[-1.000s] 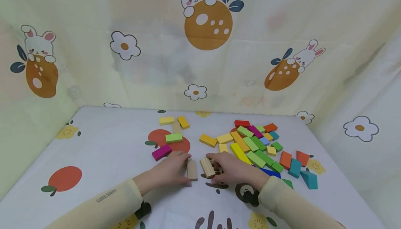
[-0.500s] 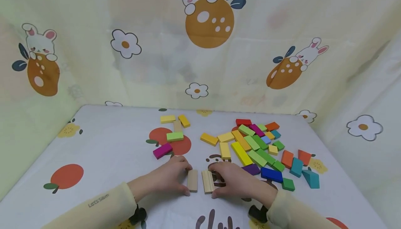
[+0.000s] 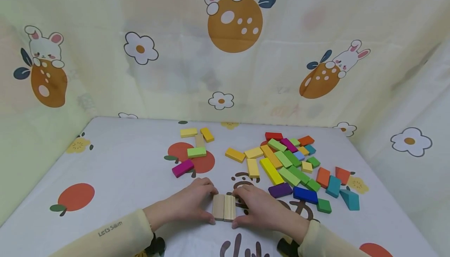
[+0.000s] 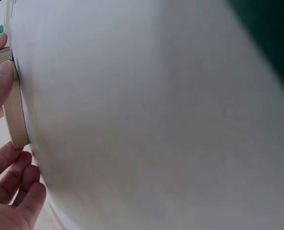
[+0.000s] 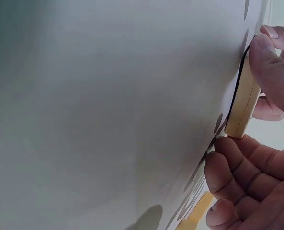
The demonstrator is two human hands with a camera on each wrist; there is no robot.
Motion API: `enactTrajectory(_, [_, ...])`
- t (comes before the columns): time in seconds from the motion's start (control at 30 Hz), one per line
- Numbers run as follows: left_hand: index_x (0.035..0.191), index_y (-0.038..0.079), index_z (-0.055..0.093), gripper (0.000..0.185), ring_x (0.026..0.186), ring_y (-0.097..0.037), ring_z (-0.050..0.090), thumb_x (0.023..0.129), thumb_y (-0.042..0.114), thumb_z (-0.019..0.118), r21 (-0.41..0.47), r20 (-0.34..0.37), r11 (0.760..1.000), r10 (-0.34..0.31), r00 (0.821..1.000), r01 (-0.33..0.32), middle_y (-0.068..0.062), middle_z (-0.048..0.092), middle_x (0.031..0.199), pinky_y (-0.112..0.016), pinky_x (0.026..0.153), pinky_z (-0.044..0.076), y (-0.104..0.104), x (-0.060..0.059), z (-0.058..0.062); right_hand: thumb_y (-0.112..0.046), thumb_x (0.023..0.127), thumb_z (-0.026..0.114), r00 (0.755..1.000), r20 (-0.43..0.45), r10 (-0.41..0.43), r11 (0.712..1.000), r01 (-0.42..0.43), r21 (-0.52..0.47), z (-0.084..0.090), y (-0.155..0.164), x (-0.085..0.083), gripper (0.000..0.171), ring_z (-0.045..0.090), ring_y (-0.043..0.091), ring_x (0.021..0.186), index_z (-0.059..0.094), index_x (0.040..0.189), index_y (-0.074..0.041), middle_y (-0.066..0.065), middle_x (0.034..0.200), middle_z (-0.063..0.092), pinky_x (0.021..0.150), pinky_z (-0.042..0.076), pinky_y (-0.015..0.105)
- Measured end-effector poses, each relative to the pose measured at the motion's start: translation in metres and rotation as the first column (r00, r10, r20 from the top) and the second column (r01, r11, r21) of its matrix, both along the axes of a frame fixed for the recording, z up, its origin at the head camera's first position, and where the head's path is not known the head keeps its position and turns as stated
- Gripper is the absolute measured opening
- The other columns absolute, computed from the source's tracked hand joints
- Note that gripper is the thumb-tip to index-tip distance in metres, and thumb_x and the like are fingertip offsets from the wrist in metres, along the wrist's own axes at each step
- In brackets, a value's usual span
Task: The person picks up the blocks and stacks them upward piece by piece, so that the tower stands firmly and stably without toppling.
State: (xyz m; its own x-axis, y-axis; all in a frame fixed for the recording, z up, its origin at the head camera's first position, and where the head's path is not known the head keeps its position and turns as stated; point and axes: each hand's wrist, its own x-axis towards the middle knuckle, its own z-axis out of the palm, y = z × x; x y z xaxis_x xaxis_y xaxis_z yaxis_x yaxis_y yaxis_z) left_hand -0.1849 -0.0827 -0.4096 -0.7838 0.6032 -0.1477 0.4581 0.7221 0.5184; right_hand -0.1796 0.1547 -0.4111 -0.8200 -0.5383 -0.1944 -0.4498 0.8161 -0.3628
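Overhead, each hand's grip (image 3: 191, 204) (image 3: 258, 208) holds one plain block (image 3: 218, 207) (image 3: 229, 207) — sides touching — unseen in wrist views.

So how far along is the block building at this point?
Barely begun. Two plain wooden blocks lie side by side, touching. The left hand and right hand each grip one, pressing them together. Nothing is stacked on them, and the coloured blocks lie loose on the table.

pale curtain walls (image 3: 316, 22) with bunnies, printed tablecloth (image 3: 116, 171).
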Motion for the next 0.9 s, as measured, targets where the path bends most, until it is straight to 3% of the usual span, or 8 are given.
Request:
enactTrajectory(0.37, [0.123,0.008,0.068,0.062,0.115,-0.018,0.052,0.075,0.037,0.092,0.032,-0.005,0.999,-0.027,1.0,0.027,-0.002,0.061,0.121,-0.039,0.107,0.051,-0.002,-0.004,-0.002,-0.059,0.073,0.085,1.0,0.009,-0.002,1.0,0.002,0.018,0.0,-0.003,-0.001,0.077,0.062,0.023,0.117,0.063,0.131,-0.012,0.008,0.132,0.065,0.104,0.053,0.047])
enactTrajectory(0.53, [0.123,0.015,0.068,0.063,0.114,-0.015,0.052,0.074,0.049,0.09,0.069,-0.049,0.995,-0.069,0.996,0.072,0.003,0.061,0.122,-0.037,0.104,0.052,-0.008,-0.019,-0.035,-0.059,0.074,0.084,1.0,0.021,0.002,1.0,-0.003,0.03,0.001,-0.006,-0.001,0.077,0.062,0.022,0.112,0.063,0.131,-0.012,0.007,0.128,0.066,0.102,0.055,0.046])
enactTrajectory(0.63, [0.124,0.018,0.068,0.063,0.114,-0.014,0.052,0.074,0.052,0.088,0.068,-0.074,0.994,-0.082,0.994,0.087,0.005,0.06,0.122,-0.035,0.103,0.052,-0.01,-0.024,-0.047,-0.059,0.074,0.085,1.0,0.023,0.004,0.999,-0.005,0.033,0.002,-0.007,-0.001,0.077,0.062,0.022,0.112,0.063,0.131,-0.011,0.007,0.128,0.067,0.102,0.055,0.046])
enactTrajectory(0.9, [0.125,0.008,0.067,0.063,0.113,-0.017,0.053,0.074,0.037,0.092,0.025,-0.013,0.999,-0.045,0.999,0.045,-0.002,0.061,0.121,-0.035,0.103,0.052,-0.002,-0.005,-0.003,-0.057,0.073,0.086,0.999,0.053,0.003,0.999,-0.005,0.039,0.006,-0.006,-0.002,0.081,0.061,0.024,0.117,0.061,0.135,-0.01,0.01,0.132,0.064,0.104,0.054,0.048])
